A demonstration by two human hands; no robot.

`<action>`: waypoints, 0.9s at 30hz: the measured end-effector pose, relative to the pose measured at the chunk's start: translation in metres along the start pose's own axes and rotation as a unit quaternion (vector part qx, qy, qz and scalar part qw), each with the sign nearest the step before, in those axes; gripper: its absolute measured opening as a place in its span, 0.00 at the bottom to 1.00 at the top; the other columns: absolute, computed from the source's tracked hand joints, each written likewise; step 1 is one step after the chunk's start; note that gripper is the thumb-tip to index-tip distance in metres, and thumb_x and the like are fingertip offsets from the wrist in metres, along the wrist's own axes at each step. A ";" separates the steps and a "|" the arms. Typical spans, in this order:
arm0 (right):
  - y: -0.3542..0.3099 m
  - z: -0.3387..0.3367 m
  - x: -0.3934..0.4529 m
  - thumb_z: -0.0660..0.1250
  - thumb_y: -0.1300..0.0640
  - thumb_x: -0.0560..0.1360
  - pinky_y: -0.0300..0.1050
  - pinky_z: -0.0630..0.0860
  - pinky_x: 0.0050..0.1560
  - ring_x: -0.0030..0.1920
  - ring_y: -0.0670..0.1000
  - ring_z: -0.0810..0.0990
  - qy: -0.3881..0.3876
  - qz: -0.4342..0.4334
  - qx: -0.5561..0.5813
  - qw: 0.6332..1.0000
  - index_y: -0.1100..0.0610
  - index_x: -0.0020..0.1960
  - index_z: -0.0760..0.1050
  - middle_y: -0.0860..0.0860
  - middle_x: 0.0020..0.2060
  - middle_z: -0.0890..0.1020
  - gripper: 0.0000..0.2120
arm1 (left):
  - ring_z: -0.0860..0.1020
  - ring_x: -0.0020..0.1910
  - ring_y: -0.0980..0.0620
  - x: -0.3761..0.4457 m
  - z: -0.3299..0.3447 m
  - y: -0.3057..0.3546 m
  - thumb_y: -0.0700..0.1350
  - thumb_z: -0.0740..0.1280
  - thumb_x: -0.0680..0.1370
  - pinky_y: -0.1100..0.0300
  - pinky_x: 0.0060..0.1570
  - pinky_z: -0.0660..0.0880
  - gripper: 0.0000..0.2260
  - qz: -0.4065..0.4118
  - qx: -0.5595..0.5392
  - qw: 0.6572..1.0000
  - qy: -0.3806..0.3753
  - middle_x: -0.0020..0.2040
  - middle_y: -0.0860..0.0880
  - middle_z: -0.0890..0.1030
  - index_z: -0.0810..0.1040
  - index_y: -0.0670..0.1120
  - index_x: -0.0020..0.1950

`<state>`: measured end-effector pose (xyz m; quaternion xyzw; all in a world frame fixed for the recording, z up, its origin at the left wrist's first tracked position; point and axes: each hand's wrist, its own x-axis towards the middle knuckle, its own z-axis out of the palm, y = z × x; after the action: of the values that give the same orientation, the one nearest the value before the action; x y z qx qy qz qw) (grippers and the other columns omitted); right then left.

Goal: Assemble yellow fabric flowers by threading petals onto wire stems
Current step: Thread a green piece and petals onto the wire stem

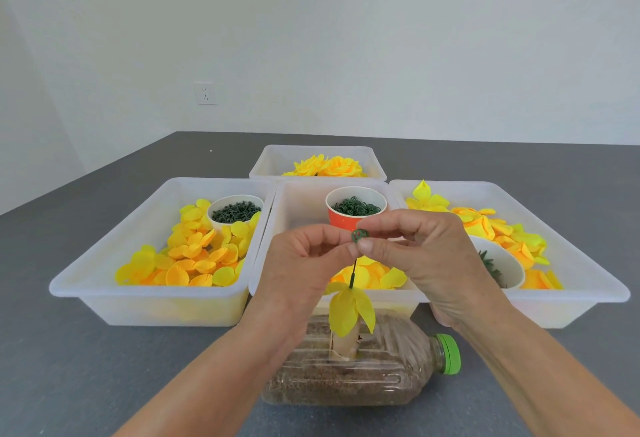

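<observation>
Overhead, both hands (304, 256) (415, 249) pinch a green ring (359, 235); grey table (86, 367), white wall (346, 38).

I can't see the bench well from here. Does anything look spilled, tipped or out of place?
Only the plastic bottle looks odd: it lies on its side on the table, though it seems to be a deliberate stand, with a tube poking up from it. One yellow petal piece pokes over the right tray rim. Nothing spilled.

Bright even light, soft shadows, wide-angle bowing
</observation>
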<state>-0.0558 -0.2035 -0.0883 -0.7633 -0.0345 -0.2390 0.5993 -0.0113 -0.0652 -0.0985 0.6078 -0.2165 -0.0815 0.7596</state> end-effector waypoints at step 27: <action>0.001 -0.003 0.003 0.77 0.63 0.63 0.60 0.78 0.47 0.37 0.46 0.81 -0.051 0.014 -0.036 0.998 0.52 0.39 0.83 0.50 0.36 0.85 0.08 | 0.79 0.36 0.53 -0.004 -0.006 -0.004 0.34 0.73 0.68 0.63 0.39 0.76 0.06 -0.021 0.013 1.000 0.006 0.35 0.48 0.83 0.81 0.44 0.41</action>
<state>-0.0538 -0.2076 -0.0869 -0.7957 -0.0453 -0.1926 0.5725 -0.0116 -0.0598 -0.1044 0.6229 -0.1997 -0.0909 0.7509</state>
